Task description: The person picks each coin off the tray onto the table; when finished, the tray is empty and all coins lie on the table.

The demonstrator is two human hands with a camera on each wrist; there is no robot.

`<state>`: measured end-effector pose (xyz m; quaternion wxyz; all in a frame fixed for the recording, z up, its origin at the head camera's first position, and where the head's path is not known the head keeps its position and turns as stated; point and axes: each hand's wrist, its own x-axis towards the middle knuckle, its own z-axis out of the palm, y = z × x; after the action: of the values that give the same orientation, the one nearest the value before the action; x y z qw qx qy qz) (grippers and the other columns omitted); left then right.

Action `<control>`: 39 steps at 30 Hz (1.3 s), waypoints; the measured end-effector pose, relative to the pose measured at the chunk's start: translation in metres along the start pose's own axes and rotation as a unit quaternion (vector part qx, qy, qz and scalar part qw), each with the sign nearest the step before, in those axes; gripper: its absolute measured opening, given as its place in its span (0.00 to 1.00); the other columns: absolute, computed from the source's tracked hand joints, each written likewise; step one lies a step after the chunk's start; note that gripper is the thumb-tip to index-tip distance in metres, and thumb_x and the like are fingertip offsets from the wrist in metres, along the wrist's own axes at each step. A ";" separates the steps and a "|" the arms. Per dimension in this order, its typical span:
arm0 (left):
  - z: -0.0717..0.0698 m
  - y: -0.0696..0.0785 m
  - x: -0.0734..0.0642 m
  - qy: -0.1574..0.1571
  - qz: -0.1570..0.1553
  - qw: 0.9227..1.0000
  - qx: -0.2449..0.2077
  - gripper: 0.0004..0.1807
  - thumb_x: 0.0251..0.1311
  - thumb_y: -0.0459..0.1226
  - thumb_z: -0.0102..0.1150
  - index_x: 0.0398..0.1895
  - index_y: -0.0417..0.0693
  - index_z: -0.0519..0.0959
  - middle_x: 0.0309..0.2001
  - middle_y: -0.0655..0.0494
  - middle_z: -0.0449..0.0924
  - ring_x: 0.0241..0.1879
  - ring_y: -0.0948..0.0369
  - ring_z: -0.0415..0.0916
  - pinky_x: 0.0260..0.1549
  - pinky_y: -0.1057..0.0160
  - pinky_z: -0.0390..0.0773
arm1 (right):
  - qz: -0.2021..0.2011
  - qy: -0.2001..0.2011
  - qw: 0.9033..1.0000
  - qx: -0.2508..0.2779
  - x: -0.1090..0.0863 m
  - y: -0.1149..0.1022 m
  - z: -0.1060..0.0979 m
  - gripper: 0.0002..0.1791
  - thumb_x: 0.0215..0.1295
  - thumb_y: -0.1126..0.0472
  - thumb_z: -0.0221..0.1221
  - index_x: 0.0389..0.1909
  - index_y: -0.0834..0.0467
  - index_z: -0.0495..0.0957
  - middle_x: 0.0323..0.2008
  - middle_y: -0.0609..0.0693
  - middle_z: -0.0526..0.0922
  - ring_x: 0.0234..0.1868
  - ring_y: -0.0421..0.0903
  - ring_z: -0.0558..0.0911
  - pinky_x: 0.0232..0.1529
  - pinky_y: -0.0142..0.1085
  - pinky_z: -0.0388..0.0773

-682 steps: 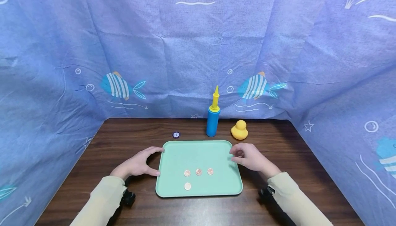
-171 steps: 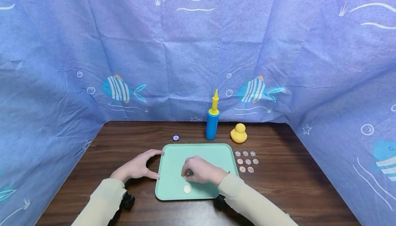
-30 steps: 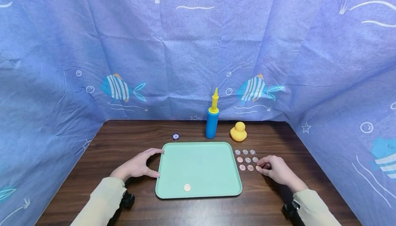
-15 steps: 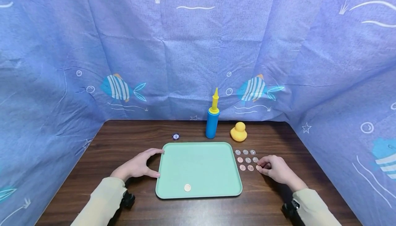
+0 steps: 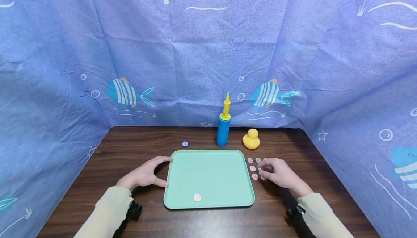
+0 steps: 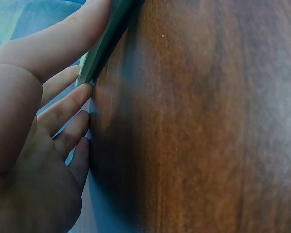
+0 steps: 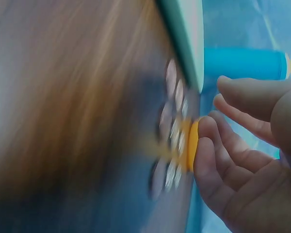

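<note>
My left hand [image 5: 144, 172] rests at the left rim of the mint green tray [image 5: 211, 169], thumb and fingers spread along its edge; the left wrist view shows the fingertips at the tray's side. One pale coin [image 5: 197, 197] lies on the tray near its front edge. Right of the tray, several coins lie on the table in three rows, a copper coin [image 5: 255, 176] in the nearest. My right hand [image 5: 277, 172] hovers over these rows and hides part of them. In the right wrist view its thumb and fingers stand apart with nothing between them, coins [image 7: 170, 80] beyond.
Behind the tray a blue and yellow hand pump [image 5: 223, 129] stands upright. A yellow rubber duck [image 5: 251, 140] sits to its right, behind the coin rows. A dark poker chip [image 5: 185, 143] lies behind the tray. A blue fish-print curtain surrounds the wooden table [image 5: 137, 216].
Three copper coins have left the tray since the earliest frame. The right hand set the last at the near row's right end, let go, and moved left. The left hand stayed.
</note>
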<state>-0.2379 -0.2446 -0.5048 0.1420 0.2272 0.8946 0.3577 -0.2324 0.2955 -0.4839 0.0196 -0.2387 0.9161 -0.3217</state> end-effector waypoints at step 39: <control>0.001 -0.002 0.000 0.004 0.001 1.000 -0.001 0.51 0.51 0.53 0.83 0.78 0.52 0.68 0.77 0.45 0.65 0.77 0.40 0.59 0.69 0.32 0.64 | -0.195 -0.190 0.962 -0.032 0.084 -0.135 0.113 0.12 0.62 0.62 0.75 0.46 0.55 0.88 0.42 0.45 0.89 0.40 0.34 0.83 0.45 0.25 0.79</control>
<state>-0.2380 -0.2452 -0.5069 0.1387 0.2266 0.8946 0.3594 -0.2279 0.1002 -0.4826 0.1224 -0.4703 0.8408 -0.2386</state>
